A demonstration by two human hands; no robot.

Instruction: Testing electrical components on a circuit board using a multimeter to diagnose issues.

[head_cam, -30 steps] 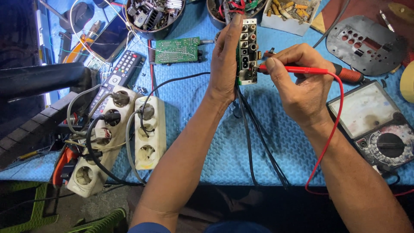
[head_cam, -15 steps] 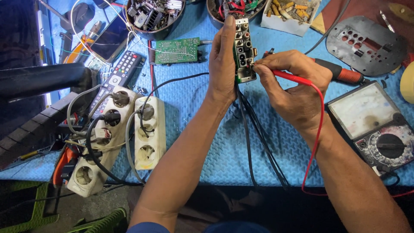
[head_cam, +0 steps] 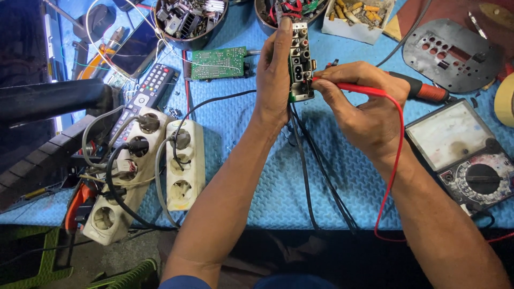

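Observation:
My left hand (head_cam: pixel 274 75) holds a narrow circuit board (head_cam: pixel 300 61) upright on its long edge, fingers flat along its left side. Rows of connectors cover the board's face, and black wires hang from its lower end. My right hand (head_cam: pixel 360 107) pinches a red multimeter probe (head_cam: pixel 348 86) with its tip pressed against the board's lower right edge. The probe's red lead (head_cam: pixel 395 155) loops down over my right wrist. An analog multimeter (head_cam: pixel 463 155) lies on the blue mat at the right, just beside my right forearm.
Two white power strips (head_cam: pixel 160 166) with plugged cables lie at left, near a remote control (head_cam: pixel 145 93) and a green circuit board (head_cam: pixel 218 62). Bowls of parts (head_cam: pixel 190 18) line the far edge. A soldering iron (head_cam: pixel 423 90) and a dark perforated metal plate (head_cam: pixel 452 53) sit at right.
Both hands shifted slightly toward the far edge with the board. The probe tip moved from the board's right side further down toward its lower right edge.

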